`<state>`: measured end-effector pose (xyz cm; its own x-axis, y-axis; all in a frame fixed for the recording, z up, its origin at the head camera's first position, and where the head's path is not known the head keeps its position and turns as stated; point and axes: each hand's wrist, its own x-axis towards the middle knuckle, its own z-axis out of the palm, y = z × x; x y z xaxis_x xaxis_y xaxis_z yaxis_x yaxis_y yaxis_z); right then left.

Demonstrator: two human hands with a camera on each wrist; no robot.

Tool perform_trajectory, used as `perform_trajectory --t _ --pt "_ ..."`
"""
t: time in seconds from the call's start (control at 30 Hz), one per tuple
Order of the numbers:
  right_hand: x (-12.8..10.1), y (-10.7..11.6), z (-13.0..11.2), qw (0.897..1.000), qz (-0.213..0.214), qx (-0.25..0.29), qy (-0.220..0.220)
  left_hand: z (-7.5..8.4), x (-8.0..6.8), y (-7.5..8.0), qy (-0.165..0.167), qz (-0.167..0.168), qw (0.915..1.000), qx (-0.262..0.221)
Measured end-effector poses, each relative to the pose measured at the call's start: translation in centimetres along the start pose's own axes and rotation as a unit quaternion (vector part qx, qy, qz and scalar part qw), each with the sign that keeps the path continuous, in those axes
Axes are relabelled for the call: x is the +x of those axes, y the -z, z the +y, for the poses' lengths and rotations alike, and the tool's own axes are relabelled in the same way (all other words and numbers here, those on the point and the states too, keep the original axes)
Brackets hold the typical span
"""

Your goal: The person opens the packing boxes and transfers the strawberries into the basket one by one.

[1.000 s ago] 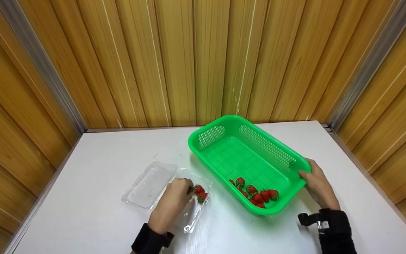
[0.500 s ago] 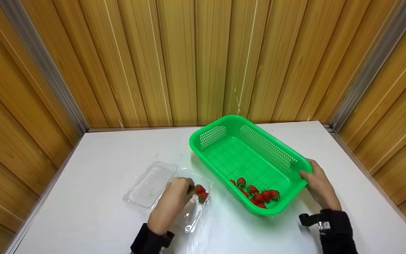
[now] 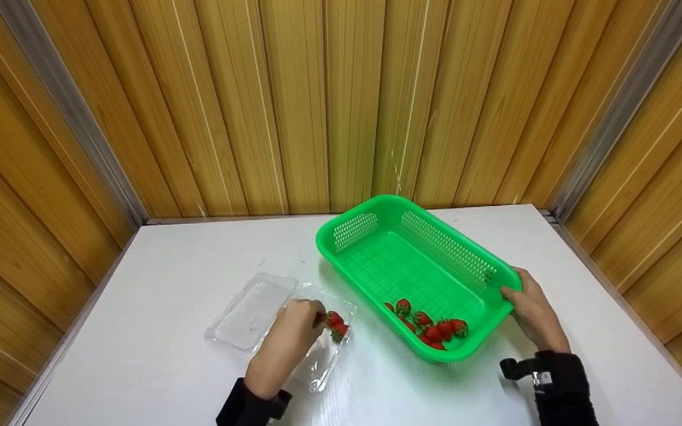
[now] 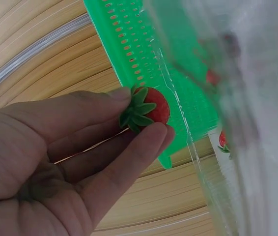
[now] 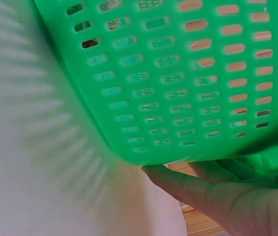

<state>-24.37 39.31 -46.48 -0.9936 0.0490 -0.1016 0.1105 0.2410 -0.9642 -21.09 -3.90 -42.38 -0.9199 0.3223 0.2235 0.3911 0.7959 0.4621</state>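
My left hand (image 3: 293, 331) reaches into a clear plastic clamshell box (image 3: 258, 313) on the white table and pinches a strawberry (image 4: 149, 109) by its green leafy top between thumb and fingers. A second strawberry (image 3: 340, 331) lies in the box beside it. My right hand (image 3: 527, 310) grips the near right corner of a green perforated basket (image 3: 376, 207), thumb on the rim and fingers (image 5: 198, 189) under the wall. Several strawberries (image 3: 430, 328) lie at the basket's near end.
The white table (image 3: 187, 260) stands in a corner of wooden panel walls (image 3: 293, 100). The clamshell's open lid (image 3: 246, 307) lies flat to the left. Both wrists wear black straps with cameras (image 3: 518, 368).
Hardly anything differs. The basket's far end has shifted slightly and the left hand stays on the strawberry in the box.
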Motion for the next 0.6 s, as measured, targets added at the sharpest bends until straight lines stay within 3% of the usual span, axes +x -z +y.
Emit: perform_trajectory --t 0.33,0.6 --pt "-0.1 -0.1 0.1 1.000 -0.002 0.014 -0.003 0.3 0.1 0.4 -0.036 0.022 0.9990 0.012" --pt "-0.1 -0.1 0.0 1.000 -0.007 0.016 -0.001 1.6 0.3 0.7 -0.055 0.015 0.9983 0.010"
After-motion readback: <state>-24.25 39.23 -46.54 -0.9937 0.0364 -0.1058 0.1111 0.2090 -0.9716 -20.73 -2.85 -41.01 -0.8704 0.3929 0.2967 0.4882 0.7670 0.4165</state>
